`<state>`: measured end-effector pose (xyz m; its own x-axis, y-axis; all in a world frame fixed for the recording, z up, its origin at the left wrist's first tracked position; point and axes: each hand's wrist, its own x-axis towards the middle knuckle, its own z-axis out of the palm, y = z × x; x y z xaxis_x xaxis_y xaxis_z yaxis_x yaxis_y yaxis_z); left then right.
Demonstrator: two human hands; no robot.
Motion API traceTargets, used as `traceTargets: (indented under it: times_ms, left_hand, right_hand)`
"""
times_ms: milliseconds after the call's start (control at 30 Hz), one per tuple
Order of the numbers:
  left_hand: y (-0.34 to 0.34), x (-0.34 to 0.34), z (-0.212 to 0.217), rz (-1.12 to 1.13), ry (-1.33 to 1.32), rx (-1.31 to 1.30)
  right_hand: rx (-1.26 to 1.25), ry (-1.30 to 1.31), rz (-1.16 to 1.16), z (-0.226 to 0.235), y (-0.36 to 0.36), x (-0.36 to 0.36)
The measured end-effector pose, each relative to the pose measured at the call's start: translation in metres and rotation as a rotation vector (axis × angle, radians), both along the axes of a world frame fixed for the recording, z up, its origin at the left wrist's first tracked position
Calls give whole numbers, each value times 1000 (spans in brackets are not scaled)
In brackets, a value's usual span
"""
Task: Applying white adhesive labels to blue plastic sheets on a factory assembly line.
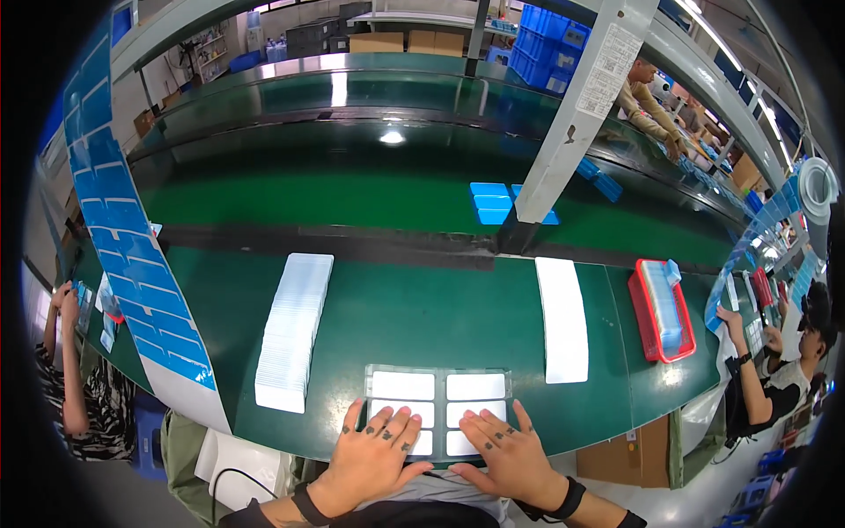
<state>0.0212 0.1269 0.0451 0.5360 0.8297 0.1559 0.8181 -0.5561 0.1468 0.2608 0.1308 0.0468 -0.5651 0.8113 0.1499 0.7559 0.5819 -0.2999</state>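
Pressing clear six-label sheet (437,387) flat.

My hands (440,453) are covering the near cells of the clear tray (437,387), and my forearms are running off the lower edge.

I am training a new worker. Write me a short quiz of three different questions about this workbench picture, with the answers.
1. True or false: both hands rest flat on the clear tray of white cards at the near edge of the green table.
2. Which lies to the person's left of the tray? A) a red bin B) a long row of stacked white cards C) a brown box
3. Fill in: the red bin stands on the ____ side of the table.

Key
1. True: the left hand and the right hand press on the clear tray on the green table.
2. B, the long row of stacked white cards.
3. Right: the red bin.
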Motion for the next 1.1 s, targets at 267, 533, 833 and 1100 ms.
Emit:
traceTargets:
  times_ms: [267,533,833,1100]
  left_hand:
    - [-3,0,-8,-2,-93,-25]
    - [-54,9,-18,121,-120,34]
    - [-58,0,-26,127,-145,79]
    - [-51,-1,-21,102,-290,-13]
  right_hand:
    - [-148,102,22,11,3,13]
    - [41,-24,-62,-6,-51,-11]
    - [39,35,-53,-4,-48,-6]
    - [-40,148,-132,3,-42,6]
